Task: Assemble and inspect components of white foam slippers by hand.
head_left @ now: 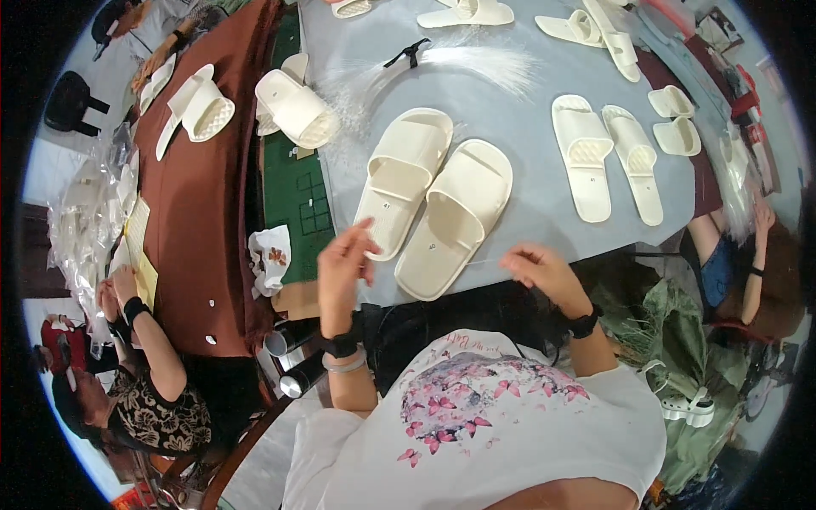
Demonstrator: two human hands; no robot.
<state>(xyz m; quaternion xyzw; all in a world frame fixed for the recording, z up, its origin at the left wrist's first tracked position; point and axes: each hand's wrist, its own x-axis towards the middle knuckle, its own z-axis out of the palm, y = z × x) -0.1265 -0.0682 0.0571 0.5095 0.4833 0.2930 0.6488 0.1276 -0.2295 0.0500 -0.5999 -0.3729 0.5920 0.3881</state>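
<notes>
In front of me two cream slide slippers lie side by side on the grey table: the left slipper (387,223) and the right slipper (442,251), toes pointing away and heels toward me. My left hand (344,268) hovers by the left slipper's heel, its fingers bent and apart, with nothing visible in them. To the right of the pair is my right hand (540,270), fingertips pinched together. A thin clear strand (486,261) runs from them toward the right slipper's heel. Beyond the pair lies a bundle of clear strands (480,68) with a black tie (410,54).
More cream slippers (582,161) lie on the grey table (510,102). A green mat (297,200) and a brown-covered table (191,246) holding other slippers are at left. A crumpled white tissue (270,255) sits by the mat. Co-workers sit at left (157,374) and right (752,280).
</notes>
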